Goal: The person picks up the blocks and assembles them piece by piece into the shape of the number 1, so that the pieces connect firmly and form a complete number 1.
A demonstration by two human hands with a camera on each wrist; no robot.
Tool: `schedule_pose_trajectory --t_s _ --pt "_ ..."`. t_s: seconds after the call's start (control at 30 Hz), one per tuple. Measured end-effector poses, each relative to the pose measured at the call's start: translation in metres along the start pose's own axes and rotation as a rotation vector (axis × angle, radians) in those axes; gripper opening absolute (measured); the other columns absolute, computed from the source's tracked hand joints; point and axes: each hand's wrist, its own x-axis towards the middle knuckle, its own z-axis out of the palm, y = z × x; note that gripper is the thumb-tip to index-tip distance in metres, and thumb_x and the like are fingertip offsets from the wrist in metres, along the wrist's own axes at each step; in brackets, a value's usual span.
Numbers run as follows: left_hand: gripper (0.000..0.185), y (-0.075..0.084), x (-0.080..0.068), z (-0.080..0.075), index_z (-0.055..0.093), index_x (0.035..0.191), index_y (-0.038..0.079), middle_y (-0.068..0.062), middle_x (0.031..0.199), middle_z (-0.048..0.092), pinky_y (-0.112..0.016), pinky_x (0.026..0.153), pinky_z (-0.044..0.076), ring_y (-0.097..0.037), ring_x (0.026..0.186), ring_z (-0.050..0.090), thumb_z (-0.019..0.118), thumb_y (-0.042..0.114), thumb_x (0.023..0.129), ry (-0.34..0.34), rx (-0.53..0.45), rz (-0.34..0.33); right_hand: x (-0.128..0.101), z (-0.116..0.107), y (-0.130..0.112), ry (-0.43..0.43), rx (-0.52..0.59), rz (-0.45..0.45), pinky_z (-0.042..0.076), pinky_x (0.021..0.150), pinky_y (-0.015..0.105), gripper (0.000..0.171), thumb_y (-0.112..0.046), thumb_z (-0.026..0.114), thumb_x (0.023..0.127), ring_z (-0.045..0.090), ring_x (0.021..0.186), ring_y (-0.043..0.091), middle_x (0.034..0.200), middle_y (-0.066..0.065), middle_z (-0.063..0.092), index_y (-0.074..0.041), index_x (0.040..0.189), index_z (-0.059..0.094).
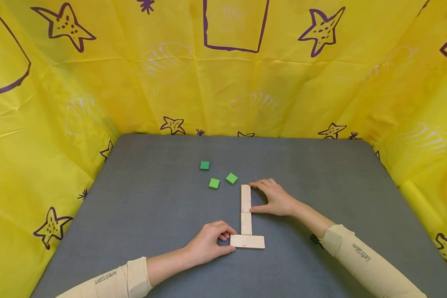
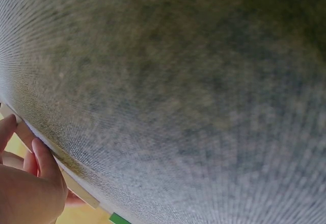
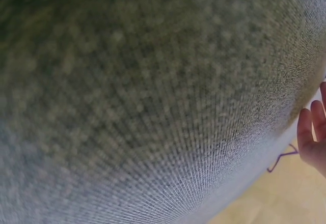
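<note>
Now my left hand (image 1: 212,242) pinches the left end of the crosswise block (image 1: 247,241), just right of bottom centre in the frame, its long axis running left to right. My right hand (image 1: 277,199), finger and thumb spread apart, touches the right edge of the upper block (image 1: 246,198), the nearer hand to it; that block and the middle block (image 1: 246,223) run end to end up the frame. Green pieces (image 1: 214,183) lie to their upper left on a grey table (image 1: 152,186), yellow cloth (image 1: 208,82) behind.

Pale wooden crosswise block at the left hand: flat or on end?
Flat. In the head view, the pale wooden crosswise block lies along the grey table, broad face up.
</note>
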Motion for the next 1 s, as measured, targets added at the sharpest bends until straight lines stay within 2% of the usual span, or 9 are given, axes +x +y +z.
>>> schedule_pose_trajectory --t_s 0.63,0.9,1.0 --pt "0.027 -0.0016 -0.0012 0.0006 0.068 0.101 0.008 0.005 0.093 0.061 -0.017 0.075 0.052 -0.004 0.082 0.058 0.082 0.009 0.078 0.008 -0.018 0.009 -0.001 0.0014 -0.0023 0.022 0.003 -0.027 0.038 0.098 0.05 0.081 -0.049 0.079 0.077 0.045 0.118 0.027 0.134 0.007 0.054 -0.007 0.14 0.05" --pt "0.027 -0.0042 -0.0007 0.0018 0.068 0.101 0.007 0.004 0.092 0.061 -0.017 0.073 0.052 -0.004 0.081 0.058 0.083 0.009 0.078 0.025 0.005 0.047 -0.0005 -0.0001 -0.0032 0.004 0.005 -0.018 0.038 0.098 0.052 0.082 -0.05 0.078 0.078 0.044 0.12 0.027 0.135 0.008 0.053 -0.008 0.142 0.048" --pt "0.027 -0.0045 -0.0003 0.0017 0.068 0.101 0.008 0.005 0.092 0.061 -0.016 0.074 0.052 -0.003 0.081 0.058 0.082 0.01 0.078 0.015 0.0 0.03 -0.0006 -0.0007 -0.0035 0.0 0.004 -0.011 0.038 0.099 0.053 0.082 -0.051 0.077 0.079 0.044 0.12 0.027 0.135 0.008 0.052 -0.008 0.142 0.048"
